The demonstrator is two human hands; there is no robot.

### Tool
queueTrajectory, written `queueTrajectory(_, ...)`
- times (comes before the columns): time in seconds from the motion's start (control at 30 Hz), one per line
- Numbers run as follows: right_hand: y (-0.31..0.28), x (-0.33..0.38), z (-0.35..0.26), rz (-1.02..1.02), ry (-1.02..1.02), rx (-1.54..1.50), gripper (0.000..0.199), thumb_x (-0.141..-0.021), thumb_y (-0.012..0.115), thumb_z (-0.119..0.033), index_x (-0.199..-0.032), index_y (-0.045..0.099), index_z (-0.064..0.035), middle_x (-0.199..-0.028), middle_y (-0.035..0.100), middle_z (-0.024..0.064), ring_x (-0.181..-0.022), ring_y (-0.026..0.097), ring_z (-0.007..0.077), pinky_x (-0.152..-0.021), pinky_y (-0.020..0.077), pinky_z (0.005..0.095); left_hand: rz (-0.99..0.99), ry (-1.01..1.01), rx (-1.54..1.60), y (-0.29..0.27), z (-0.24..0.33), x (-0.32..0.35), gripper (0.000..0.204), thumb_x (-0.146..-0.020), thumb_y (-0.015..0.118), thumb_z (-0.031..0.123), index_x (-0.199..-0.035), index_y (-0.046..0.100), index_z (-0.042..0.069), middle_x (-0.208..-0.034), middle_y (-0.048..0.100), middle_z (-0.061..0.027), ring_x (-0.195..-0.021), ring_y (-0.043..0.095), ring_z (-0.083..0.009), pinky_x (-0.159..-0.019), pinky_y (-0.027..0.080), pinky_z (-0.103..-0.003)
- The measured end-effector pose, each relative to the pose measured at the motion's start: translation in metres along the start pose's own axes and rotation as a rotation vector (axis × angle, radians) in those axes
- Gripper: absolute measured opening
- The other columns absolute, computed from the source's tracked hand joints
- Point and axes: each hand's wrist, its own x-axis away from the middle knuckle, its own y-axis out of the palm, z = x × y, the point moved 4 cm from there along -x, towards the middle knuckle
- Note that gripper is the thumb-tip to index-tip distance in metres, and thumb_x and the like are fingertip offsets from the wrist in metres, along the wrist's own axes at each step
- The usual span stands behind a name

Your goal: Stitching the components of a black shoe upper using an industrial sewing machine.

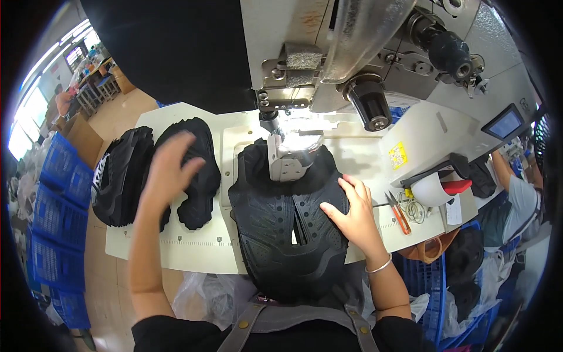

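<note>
A black moulded shoe upper (267,226) with a central slit and rows of eyelets lies under the lit head of an industrial sewing machine (287,155). Its lower end hangs over the table's front edge. My right hand (355,217) rests on the upper's right edge, thumb and fingers spread. On the left, my left hand (170,167) is over a stack of dark shoe-shaped pieces (199,199), thumb and fingers apart and slightly blurred. Whether it touches them I cannot tell. Beside it stands another stack of black uppers (120,182).
Orange-handled scissors (400,214) and a coil of pale cord (415,210) lie right of my right hand on the pale worktable (234,261). The machine carries a small screen (505,124). Blue crates (58,217) line the left side. Another person (519,202) sits far right.
</note>
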Motion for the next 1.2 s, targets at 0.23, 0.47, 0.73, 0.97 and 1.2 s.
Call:
queueTrajectory(0.23,0.013,-0.012,0.004,-0.022,0.096,-0.278,0.067,-0.063,0.073,-0.019,-0.119,0.043,-0.001,-0.117,0.048,0.0169,-0.111,0.043,0.0296,-0.095,0.033,0.0374,-0.22,-0.203,0.44,0.068,0.092,0.079,0.103,-0.063,0.073,0.044,-0.133,0.016,-0.005,-0.138,0.015,-0.0263,-0.129,0.019,-0.0365,-0.103,0.023,-0.039)
queueTrajectory(0.47,0.011,-0.03,0.01,-0.029,0.039,-0.376,0.066,-0.064,0.072,-0.011,-0.121,0.042,-0.0021,-0.106,0.054,0.0145,-0.099,0.053,0.024,-0.088,0.04,0.0334,-0.204,-0.249,0.416,0.067,0.095,0.067,0.108,-0.056,0.076,0.046,-0.135,0.018,0.001,-0.136,0.021,-0.024,-0.127,0.022,-0.0375,-0.102,0.024,-0.042)
queueTrajectory(0.73,-0.006,0.015,-0.042,-0.352,0.265,-0.889,0.049,-0.077,0.059,-0.004,-0.12,0.038,0.0041,-0.107,0.055,0.0124,-0.102,0.051,0.0176,-0.091,0.0385,0.0311,-0.098,-0.195,0.195,0.057,0.095,0.066,0.099,-0.056,0.075,0.047,-0.132,0.027,0.005,-0.124,0.033,-0.0196,-0.114,0.034,-0.0377,-0.095,0.03,-0.044)
queueTrajectory(0.97,-0.015,0.007,-0.052,-0.36,0.445,-1.578,0.037,-0.081,0.049,-0.002,-0.114,0.038,0.0107,-0.099,0.056,0.024,-0.091,0.059,0.0372,-0.069,0.0541,0.0488,-0.463,-0.557,0.954,0.061,0.076,0.108,0.037,-0.081,0.061,0.023,-0.103,0.047,-0.003,-0.086,0.057,-0.0087,-0.075,0.055,-0.0173,-0.066,0.045,-0.027)
queueTrajectory(1.2,-0.016,0.0,-0.057,-0.335,0.411,-1.639,0.036,-0.082,0.048,-0.001,-0.115,0.04,0.0091,-0.101,0.056,0.0239,-0.097,0.056,0.0346,-0.078,0.0518,0.0441,-0.149,-0.567,1.742,0.04,0.13,0.065,0.036,-0.084,0.043,0.004,-0.118,0.04,-0.007,-0.113,0.053,-0.0202,-0.099,0.056,-0.0288,-0.085,0.047,-0.041)
